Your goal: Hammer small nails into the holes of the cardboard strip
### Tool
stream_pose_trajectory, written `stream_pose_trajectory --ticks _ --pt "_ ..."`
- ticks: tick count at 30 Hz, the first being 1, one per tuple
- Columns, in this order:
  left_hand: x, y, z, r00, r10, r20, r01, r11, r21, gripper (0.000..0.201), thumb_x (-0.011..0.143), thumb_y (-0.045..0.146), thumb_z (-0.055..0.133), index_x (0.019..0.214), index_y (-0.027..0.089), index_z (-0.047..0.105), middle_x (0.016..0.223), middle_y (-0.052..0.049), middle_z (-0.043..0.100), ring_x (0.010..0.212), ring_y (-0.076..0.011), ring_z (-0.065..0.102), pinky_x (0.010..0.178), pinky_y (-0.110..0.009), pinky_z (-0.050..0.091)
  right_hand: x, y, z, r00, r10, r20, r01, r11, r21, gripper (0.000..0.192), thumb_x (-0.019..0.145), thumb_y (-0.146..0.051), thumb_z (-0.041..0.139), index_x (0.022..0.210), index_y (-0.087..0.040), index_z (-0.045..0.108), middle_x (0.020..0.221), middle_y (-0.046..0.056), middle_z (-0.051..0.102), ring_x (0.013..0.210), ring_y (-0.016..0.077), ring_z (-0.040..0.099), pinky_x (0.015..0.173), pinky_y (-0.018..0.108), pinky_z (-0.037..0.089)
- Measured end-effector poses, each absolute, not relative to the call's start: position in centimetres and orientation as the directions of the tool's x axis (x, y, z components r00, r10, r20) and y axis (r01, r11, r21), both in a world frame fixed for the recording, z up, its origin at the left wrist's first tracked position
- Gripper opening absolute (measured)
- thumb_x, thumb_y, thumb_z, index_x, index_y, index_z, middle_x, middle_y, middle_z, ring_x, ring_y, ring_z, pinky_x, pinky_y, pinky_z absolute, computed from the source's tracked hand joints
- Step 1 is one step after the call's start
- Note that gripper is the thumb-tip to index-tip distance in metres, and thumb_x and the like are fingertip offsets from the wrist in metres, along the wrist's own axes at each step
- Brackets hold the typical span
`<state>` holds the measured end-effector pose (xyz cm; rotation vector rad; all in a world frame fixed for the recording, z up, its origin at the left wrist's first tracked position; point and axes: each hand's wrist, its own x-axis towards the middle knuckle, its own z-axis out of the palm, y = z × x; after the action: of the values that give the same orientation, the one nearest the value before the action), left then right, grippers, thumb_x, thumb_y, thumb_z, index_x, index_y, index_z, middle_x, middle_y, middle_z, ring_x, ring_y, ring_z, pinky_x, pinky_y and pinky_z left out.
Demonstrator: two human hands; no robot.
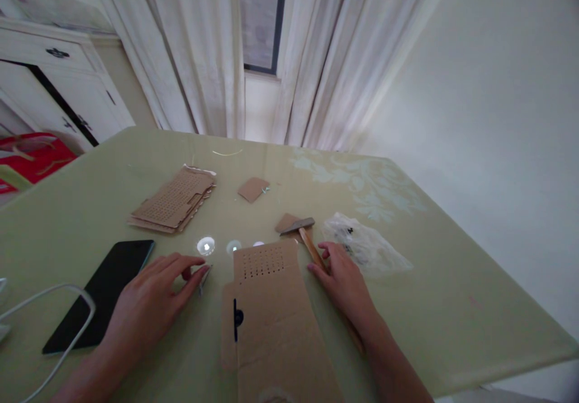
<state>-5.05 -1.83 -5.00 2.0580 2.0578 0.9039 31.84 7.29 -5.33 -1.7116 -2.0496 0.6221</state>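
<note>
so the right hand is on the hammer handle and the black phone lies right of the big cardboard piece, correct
Not quite. In the head view the right hand does rest on the hammer handle, but the black phone lies left of the big cardboard piece, beside the left hand.

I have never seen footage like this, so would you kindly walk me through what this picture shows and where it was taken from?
There is no machine here: the single picture comes from a camera worn on a person's head, looking forward and down at their own two bare hands.

The left hand pinches a small thin metal piece against the green table; I cannot tell what it is. The right hand rests on the wooden handle of a hammer.

Between the hands lies a cardboard sheet punched with rows of small holes. Farther back lie a stack of perforated cardboard and a small cardboard scrap. A dark phone with a white cable is at left, a clear plastic bag at right.
</note>
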Motion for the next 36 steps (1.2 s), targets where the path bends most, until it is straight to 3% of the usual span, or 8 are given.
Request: stream_pose_trajectory --ticks 3,10,16,25,36 --pt "-5.2 -1.8 -5.6 -0.113 0.977 0.181 0.904 0.025 0.426 0.046 0.1 0.066 0.054 0.096 0.028 0.078 0.091 -0.004 0.075 0.09 -0.0269 0.072 0.084 -0.039 0.052 31.8 7.3 -5.4 -0.198 0.979 -0.048 0.837 0.143 -0.529 0.034 0.094 -0.037 0.068 0.123 -0.019 0.067 0.109 0.011 0.074 0.098 0.032 0.071 0.086 0.042 0.052" --pt "-4.0 -1.6 -6.4 -0.098 0.994 0.042 0.904 0.071 0.422 0.044 0.1 0.059 0.049 0.093 0.026 0.078 0.099 -0.007 0.076 0.097 -0.0307 0.072 0.086 -0.043 0.051 32.0 7.0 -5.2 -0.24 0.97 -0.044 0.83 0.182 -0.528 0.034 0.097 -0.035 0.067 0.128 -0.021 0.066 0.12 0.013 0.074 0.109 0.0328 0.071 0.094 0.042 0.051" --pt "-3.7 -1.1 -7.2 -0.033 0.993 0.117 0.907 -0.02 0.42 0.042 0.104 0.055 0.047 0.091 0.024 0.073 0.09 -0.006 0.071 0.089 -0.0279 0.067 0.084 -0.041 0.048 32.0 6.7 -4.9 -0.27 0.96 -0.072 0.841 0.199 -0.503 0.03 0.097 -0.033 0.069 0.126 -0.021 0.066 0.125 0.014 0.073 0.115 0.0344 0.07 0.095 0.042 0.052" --pt "-3.4 -1.3 -8.6 0.121 0.962 0.247 0.918 -0.203 0.341 0.038 0.112 0.047 0.045 0.094 0.026 0.071 0.09 -0.004 0.069 0.088 -0.0275 0.062 0.084 -0.04 0.04 31.4 6.2 -4.2 -0.293 0.944 -0.149 0.868 0.198 -0.455 0.038 0.103 -0.03 0.066 0.139 -0.017 0.061 0.135 0.017 0.068 0.123 0.0363 0.067 0.105 0.049 0.053" --pt "-2.6 -1.5 -7.9 0.146 0.962 0.23 0.931 -0.212 0.296 0.022 0.109 0.031 0.049 0.111 0.026 0.069 0.115 -0.006 0.075 0.101 -0.0286 0.061 0.088 -0.041 0.037 31.4 5.9 -4.2 -0.302 0.944 -0.134 0.872 0.217 -0.439 0.043 0.104 -0.03 0.066 0.144 -0.014 0.061 0.134 0.018 0.068 0.12 0.0375 0.07 0.104 0.05 0.054"
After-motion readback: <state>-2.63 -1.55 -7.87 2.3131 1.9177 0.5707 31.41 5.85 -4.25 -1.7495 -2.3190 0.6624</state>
